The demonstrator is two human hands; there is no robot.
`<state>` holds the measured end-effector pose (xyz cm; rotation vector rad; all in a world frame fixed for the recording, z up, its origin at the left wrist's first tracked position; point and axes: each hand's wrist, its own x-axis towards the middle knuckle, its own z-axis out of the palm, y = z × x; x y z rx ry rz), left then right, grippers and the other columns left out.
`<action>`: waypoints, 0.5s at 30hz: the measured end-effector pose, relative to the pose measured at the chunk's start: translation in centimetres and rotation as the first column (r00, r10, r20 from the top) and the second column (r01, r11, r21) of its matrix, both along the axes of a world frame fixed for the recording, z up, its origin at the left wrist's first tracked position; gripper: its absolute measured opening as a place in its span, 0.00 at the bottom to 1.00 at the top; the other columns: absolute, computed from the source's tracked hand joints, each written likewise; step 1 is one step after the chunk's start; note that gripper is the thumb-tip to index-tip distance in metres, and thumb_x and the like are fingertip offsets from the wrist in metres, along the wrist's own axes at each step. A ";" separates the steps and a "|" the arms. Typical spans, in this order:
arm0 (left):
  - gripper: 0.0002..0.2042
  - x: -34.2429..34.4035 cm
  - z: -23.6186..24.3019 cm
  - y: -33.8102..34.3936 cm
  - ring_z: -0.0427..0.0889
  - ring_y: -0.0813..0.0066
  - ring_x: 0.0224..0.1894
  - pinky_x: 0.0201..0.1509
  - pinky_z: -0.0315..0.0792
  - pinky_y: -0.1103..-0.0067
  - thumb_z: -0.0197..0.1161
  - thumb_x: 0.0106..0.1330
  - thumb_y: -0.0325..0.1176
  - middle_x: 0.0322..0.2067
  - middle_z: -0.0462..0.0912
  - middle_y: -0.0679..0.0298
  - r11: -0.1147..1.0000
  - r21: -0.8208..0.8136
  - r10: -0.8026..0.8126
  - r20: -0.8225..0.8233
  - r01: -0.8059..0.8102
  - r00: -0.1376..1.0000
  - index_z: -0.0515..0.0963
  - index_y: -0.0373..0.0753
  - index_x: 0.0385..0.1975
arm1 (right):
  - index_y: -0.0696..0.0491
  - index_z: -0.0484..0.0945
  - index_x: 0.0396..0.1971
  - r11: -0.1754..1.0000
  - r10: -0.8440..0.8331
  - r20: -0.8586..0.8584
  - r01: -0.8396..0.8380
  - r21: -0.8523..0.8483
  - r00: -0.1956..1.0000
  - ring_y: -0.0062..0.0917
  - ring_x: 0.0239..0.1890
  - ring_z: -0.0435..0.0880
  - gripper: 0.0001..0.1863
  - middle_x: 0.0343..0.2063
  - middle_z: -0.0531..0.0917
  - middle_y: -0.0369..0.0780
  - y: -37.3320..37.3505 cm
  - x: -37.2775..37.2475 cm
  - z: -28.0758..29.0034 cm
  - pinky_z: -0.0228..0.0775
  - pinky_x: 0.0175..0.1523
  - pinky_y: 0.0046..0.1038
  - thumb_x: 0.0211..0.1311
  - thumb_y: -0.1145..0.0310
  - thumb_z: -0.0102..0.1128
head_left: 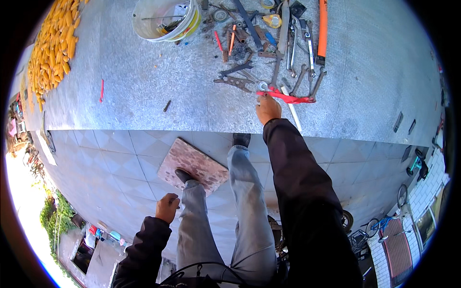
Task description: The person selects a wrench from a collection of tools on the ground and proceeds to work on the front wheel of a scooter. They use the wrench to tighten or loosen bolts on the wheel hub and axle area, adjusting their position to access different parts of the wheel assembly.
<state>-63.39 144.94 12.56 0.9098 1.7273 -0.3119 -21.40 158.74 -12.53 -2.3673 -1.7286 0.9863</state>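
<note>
Right hand (268, 109) curled at left end of red strip (290, 99), wrenches (310, 47) beyond; left hand (166, 208) hangs half-curled. Can't tell either's grip.

The right hand's (268, 109) palm is hidden; the top edge crops bucket (148, 30) and orange tube (322, 31).

The strip (298, 100) was bright red, the stick (294, 115) white, the tube (322, 29) orange. Yellow coloured the corn (54, 50); the bucket (144, 24) was white with yellow-green. The table (163, 72) showed mottled grey, the floor (120, 165) patterned grey, the slab (199, 161) blotched pink and maroon, the trousers (246, 180) faded grey, the sleeves (303, 175) near-black.
</note>
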 end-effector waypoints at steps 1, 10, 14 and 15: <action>0.11 -0.1 -0.2 -0.4 0.84 0.72 0.28 0.30 0.77 0.77 0.59 0.63 0.31 0.27 0.83 0.57 1.000 -0.008 0.011 -0.007 -0.011 1.000 0.77 0.31 0.40 | 0.51 0.80 0.38 1.000 -0.002 -0.004 0.002 -0.010 1.000 0.43 0.41 0.81 0.12 0.37 0.81 0.46 1.1 -0.5 -0.5 0.73 0.45 0.41 0.52 0.67 0.61; 0.10 1.0 -2.5 -3.3 0.84 0.70 0.26 0.32 0.77 0.77 0.61 0.62 0.30 0.25 0.83 0.55 0.988 -0.071 0.135 -0.046 -0.138 0.990 0.77 0.30 0.38 | 0.52 0.75 0.41 0.963 0.182 0.147 -0.206 0.172 0.972 0.40 0.38 0.82 0.13 0.36 0.78 0.43 5.4 -3.2 -5.4 0.75 0.39 0.38 0.54 0.70 0.57; 0.10 0.9 -2.9 -5.2 0.84 0.70 0.27 0.32 0.77 0.77 0.61 0.62 0.31 0.26 0.83 0.56 0.982 -0.061 0.177 -0.030 -0.179 0.984 0.77 0.31 0.37 | 0.52 0.75 0.34 0.952 0.187 0.228 -0.233 0.196 0.956 0.36 0.38 0.82 0.07 0.33 0.78 0.41 5.8 -4.6 -5.3 0.76 0.38 0.35 0.55 0.73 0.55; 0.10 1.0 -2.8 -5.3 0.84 0.70 0.27 0.32 0.77 0.77 0.61 0.62 0.31 0.26 0.83 0.55 0.982 -0.055 0.178 -0.027 -0.179 0.984 0.77 0.31 0.37 | 0.52 0.75 0.35 0.957 0.192 0.226 -0.233 0.173 0.955 0.35 0.38 0.81 0.07 0.33 0.78 0.41 5.9 -5.0 -5.5 0.76 0.40 0.34 0.56 0.73 0.54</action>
